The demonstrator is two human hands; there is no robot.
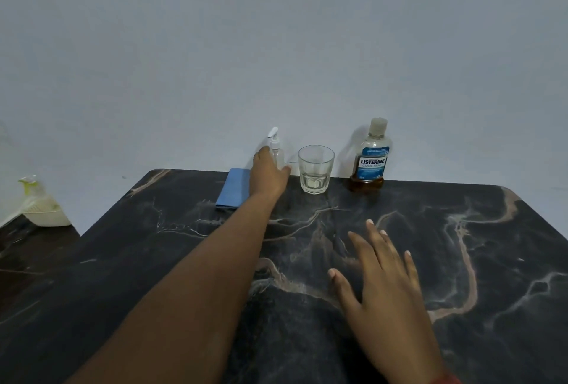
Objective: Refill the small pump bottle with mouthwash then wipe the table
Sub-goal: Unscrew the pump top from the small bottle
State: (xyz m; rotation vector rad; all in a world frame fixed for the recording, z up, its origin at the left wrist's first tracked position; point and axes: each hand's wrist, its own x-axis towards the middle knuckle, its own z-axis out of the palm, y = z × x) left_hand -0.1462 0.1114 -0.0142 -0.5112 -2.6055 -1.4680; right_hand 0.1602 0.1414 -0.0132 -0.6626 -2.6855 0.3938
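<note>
Pump bottle, small and clear with a white pump head, stands upright at the far edge of the dark marbled table, close to the pale wall. The left hand is stretched far out to it, fingers curled around its lower body so that only the neck and pump show above the knuckles; the thumb points toward the glass just to the right. That glass is upright, with a little clear liquid at its bottom. Further right, apart from the glass, the mouthwash bottle stands capped, with a blue label and only a low band of brownish liquid at its base. A folded blue cloth lies flat just left of the reaching hand, partly covered by the wrist. The right hand is nearer the camera, fingers spread wide open, palm down over the tabletop, gripping nothing. Off to the left a white basket holds another dispenser.
</note>
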